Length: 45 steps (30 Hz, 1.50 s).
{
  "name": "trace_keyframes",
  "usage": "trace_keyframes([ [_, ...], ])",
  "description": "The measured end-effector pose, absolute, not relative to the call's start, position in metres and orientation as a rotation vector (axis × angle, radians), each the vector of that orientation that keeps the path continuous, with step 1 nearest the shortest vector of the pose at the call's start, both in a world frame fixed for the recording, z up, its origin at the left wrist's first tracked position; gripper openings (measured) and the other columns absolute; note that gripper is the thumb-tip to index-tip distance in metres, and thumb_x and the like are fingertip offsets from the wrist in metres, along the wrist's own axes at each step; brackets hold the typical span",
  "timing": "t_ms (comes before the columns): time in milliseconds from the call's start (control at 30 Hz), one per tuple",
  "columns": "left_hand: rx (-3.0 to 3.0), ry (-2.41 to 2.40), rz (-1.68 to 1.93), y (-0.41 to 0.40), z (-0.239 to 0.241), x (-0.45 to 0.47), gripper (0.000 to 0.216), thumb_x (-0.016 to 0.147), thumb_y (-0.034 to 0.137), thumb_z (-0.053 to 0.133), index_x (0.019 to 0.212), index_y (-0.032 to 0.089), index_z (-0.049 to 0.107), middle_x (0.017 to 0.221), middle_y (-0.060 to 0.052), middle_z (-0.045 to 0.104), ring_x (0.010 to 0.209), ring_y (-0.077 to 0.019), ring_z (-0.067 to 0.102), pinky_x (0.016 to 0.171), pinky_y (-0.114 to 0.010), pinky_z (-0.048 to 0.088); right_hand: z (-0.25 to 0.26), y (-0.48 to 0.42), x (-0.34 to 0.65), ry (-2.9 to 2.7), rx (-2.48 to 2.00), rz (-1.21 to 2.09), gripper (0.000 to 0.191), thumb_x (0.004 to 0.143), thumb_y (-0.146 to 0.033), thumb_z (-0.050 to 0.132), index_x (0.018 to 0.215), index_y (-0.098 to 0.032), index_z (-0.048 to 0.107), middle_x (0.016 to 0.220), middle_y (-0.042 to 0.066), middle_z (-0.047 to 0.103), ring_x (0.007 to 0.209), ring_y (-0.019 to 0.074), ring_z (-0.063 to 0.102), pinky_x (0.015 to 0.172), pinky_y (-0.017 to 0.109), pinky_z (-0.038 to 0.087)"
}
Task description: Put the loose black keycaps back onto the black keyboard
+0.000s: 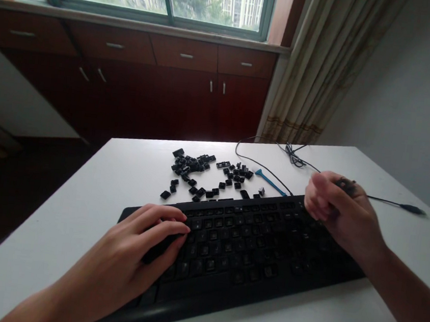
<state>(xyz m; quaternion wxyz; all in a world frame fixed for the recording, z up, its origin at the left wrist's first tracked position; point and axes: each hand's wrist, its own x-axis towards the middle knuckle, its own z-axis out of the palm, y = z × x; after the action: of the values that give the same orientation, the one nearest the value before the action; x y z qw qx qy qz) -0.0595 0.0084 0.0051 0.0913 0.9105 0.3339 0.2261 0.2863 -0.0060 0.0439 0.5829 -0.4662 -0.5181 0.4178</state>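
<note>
Lying across the near part of the table, the keyboard shows many key places that look bare, pale little squares standing out in its middle rows. Its loose caps are on the table just beyond its far edge: a dense heap to the left, a looser scatter to the right, so a large share of the keys appears to be off. How many are in place is hard to judge, as the right end is dark and partly covered. A blue tool rests beside the scatter, touched by neither hand.

The left hand comes in low from the near left, over the keyboard's left end, palm down, fingers bent and thumb tucked under; the tips sit close together, and I cannot tell whether they grip a cap. The right hand is raised over the right end, fingers curled in, slightly blurred. A dark clump shows against it; whether that is held, or is part of the cable behind, I cannot tell.
</note>
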Motion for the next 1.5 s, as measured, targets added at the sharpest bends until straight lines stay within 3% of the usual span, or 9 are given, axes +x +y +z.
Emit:
trace_keyframes([
  [133,2.683,0.988,0.660,0.007,0.007,-0.059,0.022,0.092,0.014,0.058,0.111,0.024,0.060,0.118,-0.007,0.059,0.106,-0.0201,0.058,0.088,-0.032,0.051,0.051,-0.004,0.274,-1.085,-0.936,1.134,0.047,0.084,-0.031,0.068,0.051,-0.021,0.036,0.052,-0.004,0.030,0.047,0.0110,0.033,0.047,0.030,0.033],
  [333,2.665,0.985,0.669,0.007,0.005,-0.058,0.020,0.093,0.015,0.056,0.110,0.024,0.061,0.118,-0.008,0.059,0.106,-0.0209,0.058,0.088,-0.034,0.051,0.048,-0.009,0.249,-1.090,-0.923,1.216,0.050,0.092,-0.034,0.062,0.051,-0.021,0.035,0.048,-0.006,0.025,0.039,0.0083,0.021,0.037,0.029,0.014],
  [500,2.658,0.989,0.661,0.008,0.005,-0.058,0.019,0.094,0.016,0.055,0.110,0.024,0.061,0.118,-0.008,0.060,0.105,-0.0219,0.058,0.087,-0.036,0.052,0.047,-0.018,0.236,-1.223,-0.872,1.055,0.050,0.093,-0.032,0.058,0.048,-0.021,0.037,0.046,-0.004,0.031,0.042,0.0101,0.027,0.044,0.031,0.023],
  [1000,2.657,0.990,0.716,0.007,0.007,-0.055,0.018,0.094,0.016,0.052,0.106,0.022,0.064,0.114,-0.010,0.063,0.101,-0.0224,0.061,0.085,-0.037,0.056,0.037,-0.007,0.243,-1.170,-0.944,1.140,0.047,0.087,-0.032,0.066,0.048,-0.021,0.041,0.045,-0.006,0.031,0.040,0.0084,0.025,0.040,0.028,0.017],
  [1167,2.649,0.982,0.696,0.006,0.008,-0.056,0.019,0.094,0.015,0.052,0.108,0.022,0.064,0.115,-0.010,0.062,0.102,-0.0220,0.061,0.085,-0.036,0.056,0.036,-0.006,0.244,-1.210,-0.941,1.071,0.050,0.090,-0.036,0.062,0.048,-0.021,0.040,0.046,-0.005,0.032,0.041,0.0093,0.029,0.042,0.029,0.022],
  [1267,2.643,0.984,0.693,0.006,0.007,-0.057,0.020,0.094,0.014,0.052,0.108,0.022,0.063,0.116,-0.009,0.061,0.104,-0.0223,0.060,0.086,-0.036,0.055,0.030,-0.007,0.240,-1.236,-0.998,1.120,0.048,0.088,-0.034,0.066,0.048,-0.020,0.043,0.044,-0.006,0.031,0.040,0.0082,0.026,0.040,0.027,0.016],
  [1500,2.637,0.979,0.684,0.007,0.007,-0.056,0.021,0.094,0.013,0.052,0.109,0.023,0.062,0.117,-0.010,0.061,0.106,-0.0226,0.060,0.087,-0.035,0.055,0.061,-0.010,0.250,-1.370,-0.969,0.986,0.050,0.095,-0.036,0.058,0.050,-0.020,0.040,0.048,-0.004,0.033,0.043,0.0099,0.029,0.042,0.030,0.021],
])
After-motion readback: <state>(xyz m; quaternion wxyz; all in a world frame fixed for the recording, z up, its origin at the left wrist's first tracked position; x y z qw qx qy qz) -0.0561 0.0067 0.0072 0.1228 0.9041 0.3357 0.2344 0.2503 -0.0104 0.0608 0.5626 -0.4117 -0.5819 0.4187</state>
